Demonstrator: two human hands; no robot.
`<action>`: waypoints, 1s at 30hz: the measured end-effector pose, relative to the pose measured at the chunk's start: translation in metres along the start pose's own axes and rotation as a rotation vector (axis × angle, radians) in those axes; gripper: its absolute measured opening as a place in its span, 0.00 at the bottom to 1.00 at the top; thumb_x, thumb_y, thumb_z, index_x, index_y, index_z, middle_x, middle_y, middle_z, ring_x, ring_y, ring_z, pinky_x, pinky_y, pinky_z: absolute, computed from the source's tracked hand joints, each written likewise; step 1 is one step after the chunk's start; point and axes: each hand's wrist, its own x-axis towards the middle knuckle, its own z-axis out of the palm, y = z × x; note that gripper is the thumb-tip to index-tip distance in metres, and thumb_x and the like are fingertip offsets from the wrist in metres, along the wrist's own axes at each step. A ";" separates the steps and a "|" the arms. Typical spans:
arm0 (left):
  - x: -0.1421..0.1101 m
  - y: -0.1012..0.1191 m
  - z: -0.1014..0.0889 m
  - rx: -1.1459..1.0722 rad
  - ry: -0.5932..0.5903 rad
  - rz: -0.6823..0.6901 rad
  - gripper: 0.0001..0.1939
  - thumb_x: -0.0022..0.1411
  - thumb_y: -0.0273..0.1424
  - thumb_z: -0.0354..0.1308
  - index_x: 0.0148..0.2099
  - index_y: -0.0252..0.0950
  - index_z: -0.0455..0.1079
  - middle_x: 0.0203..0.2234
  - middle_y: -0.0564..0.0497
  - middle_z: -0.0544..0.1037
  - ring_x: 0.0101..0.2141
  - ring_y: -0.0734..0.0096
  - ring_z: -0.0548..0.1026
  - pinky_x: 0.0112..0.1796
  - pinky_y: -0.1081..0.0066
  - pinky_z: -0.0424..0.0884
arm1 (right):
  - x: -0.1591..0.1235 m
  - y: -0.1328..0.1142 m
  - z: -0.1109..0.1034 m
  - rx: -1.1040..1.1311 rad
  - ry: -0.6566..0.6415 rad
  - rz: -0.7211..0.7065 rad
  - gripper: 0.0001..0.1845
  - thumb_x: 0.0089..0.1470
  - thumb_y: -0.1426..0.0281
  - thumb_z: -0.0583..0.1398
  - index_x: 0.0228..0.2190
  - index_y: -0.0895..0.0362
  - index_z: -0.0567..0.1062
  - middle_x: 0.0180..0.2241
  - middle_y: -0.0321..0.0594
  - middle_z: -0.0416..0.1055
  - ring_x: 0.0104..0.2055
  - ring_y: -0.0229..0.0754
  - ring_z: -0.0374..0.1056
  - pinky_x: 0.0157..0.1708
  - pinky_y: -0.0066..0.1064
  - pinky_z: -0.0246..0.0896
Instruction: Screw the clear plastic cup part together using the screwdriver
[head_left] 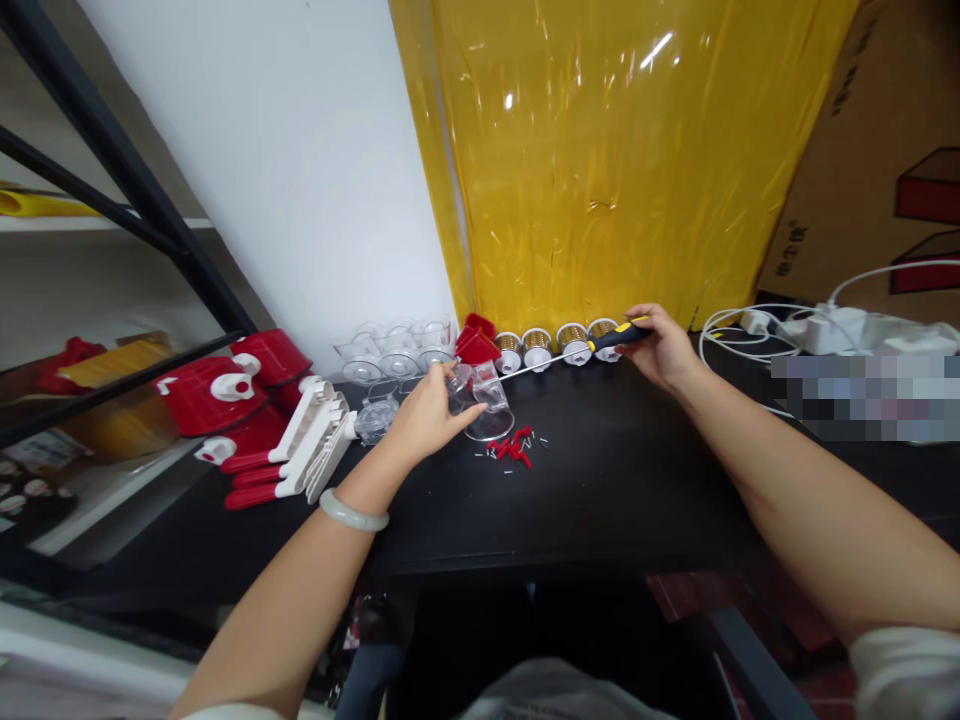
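Note:
My left hand [429, 412] is closed on a clear plastic cup-shaped part [486, 398] that rests on the black table [600, 500]. My right hand [660, 345] grips a screwdriver [581, 353] with a black and yellow handle, and its thin shaft points left toward the clear part. Small red plastic pieces and tiny screws [514, 450] lie scattered just in front of the clear part. A pale bangle sits on my left wrist.
Several clear cups [397, 350] and a row of metal-topped parts [555, 345] line the wall. Red and white plastic parts [285, 440] lie at left near a black shelf frame. White cables and a power strip [825, 330] sit at right by cardboard boxes.

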 end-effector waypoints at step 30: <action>0.001 -0.004 0.002 -0.006 0.027 0.085 0.28 0.62 0.47 0.62 0.57 0.36 0.61 0.55 0.38 0.72 0.57 0.48 0.71 0.55 0.51 0.69 | -0.004 -0.003 0.002 0.024 -0.021 0.067 0.15 0.41 0.59 0.66 0.27 0.52 0.68 0.26 0.34 0.68 0.26 0.39 0.66 0.21 0.31 0.65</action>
